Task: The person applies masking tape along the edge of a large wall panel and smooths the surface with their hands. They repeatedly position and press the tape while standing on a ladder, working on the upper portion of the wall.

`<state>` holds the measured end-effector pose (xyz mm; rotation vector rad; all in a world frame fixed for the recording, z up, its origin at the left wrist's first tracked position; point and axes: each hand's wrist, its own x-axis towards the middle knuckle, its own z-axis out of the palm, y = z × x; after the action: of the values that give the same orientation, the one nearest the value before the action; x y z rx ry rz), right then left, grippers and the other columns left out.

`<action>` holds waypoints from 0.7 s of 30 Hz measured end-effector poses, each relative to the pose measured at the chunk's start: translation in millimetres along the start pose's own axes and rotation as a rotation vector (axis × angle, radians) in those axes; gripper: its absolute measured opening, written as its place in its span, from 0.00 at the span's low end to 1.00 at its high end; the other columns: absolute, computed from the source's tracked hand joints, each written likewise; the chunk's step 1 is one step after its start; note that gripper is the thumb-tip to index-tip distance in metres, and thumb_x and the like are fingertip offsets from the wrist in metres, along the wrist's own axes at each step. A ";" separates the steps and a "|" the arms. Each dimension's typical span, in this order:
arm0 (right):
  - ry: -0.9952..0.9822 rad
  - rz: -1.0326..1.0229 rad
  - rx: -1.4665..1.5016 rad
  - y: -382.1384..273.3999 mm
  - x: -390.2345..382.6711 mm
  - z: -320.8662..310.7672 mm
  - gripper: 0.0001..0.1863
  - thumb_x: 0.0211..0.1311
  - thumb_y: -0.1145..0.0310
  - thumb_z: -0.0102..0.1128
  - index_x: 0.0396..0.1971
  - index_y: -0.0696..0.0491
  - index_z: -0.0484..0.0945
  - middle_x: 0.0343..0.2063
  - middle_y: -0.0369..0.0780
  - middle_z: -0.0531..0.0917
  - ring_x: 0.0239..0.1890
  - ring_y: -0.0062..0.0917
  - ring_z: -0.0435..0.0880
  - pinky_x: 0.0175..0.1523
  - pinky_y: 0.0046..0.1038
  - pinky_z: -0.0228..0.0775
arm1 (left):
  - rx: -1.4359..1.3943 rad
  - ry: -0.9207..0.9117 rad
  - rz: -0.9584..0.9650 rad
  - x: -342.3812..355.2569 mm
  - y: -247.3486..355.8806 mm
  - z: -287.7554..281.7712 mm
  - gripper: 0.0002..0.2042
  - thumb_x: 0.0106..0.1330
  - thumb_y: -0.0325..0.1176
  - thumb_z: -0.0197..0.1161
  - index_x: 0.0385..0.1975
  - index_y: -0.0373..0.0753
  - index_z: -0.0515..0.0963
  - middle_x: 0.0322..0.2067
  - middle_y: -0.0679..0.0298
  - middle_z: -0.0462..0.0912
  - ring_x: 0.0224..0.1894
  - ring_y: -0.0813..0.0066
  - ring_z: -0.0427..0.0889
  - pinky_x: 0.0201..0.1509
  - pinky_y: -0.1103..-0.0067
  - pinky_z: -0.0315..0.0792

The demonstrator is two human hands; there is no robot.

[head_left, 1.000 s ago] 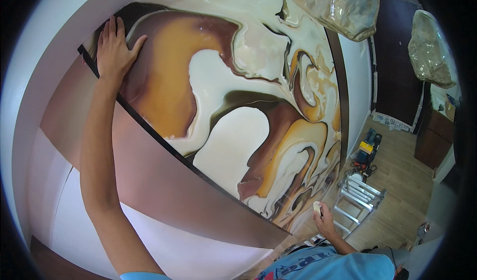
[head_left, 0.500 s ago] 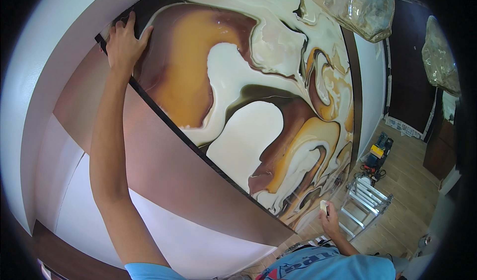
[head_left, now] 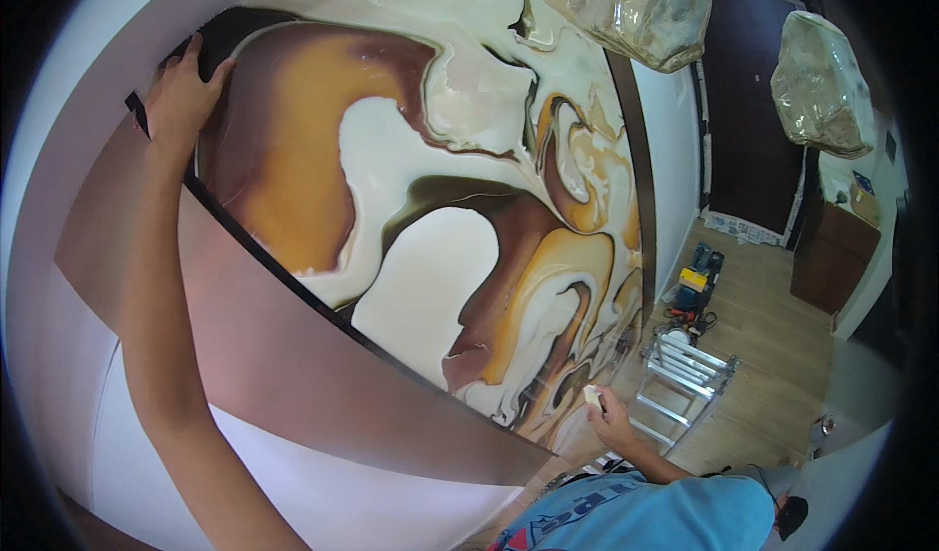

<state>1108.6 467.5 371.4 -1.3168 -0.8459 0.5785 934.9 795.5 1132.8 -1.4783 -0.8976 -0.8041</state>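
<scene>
My left hand (head_left: 181, 91) is raised to the upper left corner of a large glossy panel (head_left: 421, 248) with cream, amber and dark brown marbled swirls. Its fingers are spread and rest against the panel's edge, beside a dark trim strip (head_left: 264, 258) that runs down the panel's lower side. Low at the right, close to the panel's far end, my right hand (head_left: 616, 426) pinches a small cream-coloured piece (head_left: 593, 396). What that piece is made of, I cannot make out.
A metal folding step platform (head_left: 685, 375) stands on the wood-look floor, with a black and yellow tool (head_left: 694, 279) behind it. Two clear, rock-shaped hanging pieces (head_left: 636, 13) come into the upper right. A dark door (head_left: 753, 111) and brown cabinet (head_left: 831, 258) lie beyond.
The whole view has swung a little, so the panel, hands and floor items sit further left. My left hand stays at the corner, and my right hand still holds the small piece.
</scene>
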 end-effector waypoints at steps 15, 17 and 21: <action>-0.034 0.021 -0.064 1.6 0.6 1.6 0.20 0.74 0.72 0.56 0.62 0.59 0.69 0.35 0.39 0.80 0.35 0.20 0.80 0.40 0.26 0.76 | -0.072 0.077 -0.001 -3.7 -4.3 13.3 0.41 0.68 0.67 0.56 0.73 0.43 0.65 0.65 0.50 0.76 0.69 0.50 0.72 0.68 0.60 0.72; -0.035 -0.018 -0.039 1.5 1.0 3.1 0.19 0.75 0.72 0.55 0.62 0.58 0.69 0.35 0.39 0.80 0.35 0.20 0.79 0.40 0.25 0.76 | -0.109 0.054 -0.033 -5.1 -1.1 7.3 0.40 0.68 0.66 0.56 0.71 0.43 0.67 0.63 0.50 0.77 0.68 0.50 0.73 0.68 0.60 0.72; -0.051 0.022 -0.021 -5.2 -0.5 6.2 0.19 0.78 0.71 0.52 0.63 0.58 0.66 0.35 0.38 0.78 0.35 0.21 0.79 0.41 0.25 0.75 | -0.246 0.047 0.009 -16.5 6.1 -3.0 0.34 0.68 0.61 0.59 0.64 0.40 0.72 0.56 0.50 0.81 0.61 0.51 0.79 0.63 0.60 0.74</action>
<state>1102.9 469.9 376.7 -1.3368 -0.8819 0.6239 932.5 790.9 1115.7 -1.6676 -0.7769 -0.9652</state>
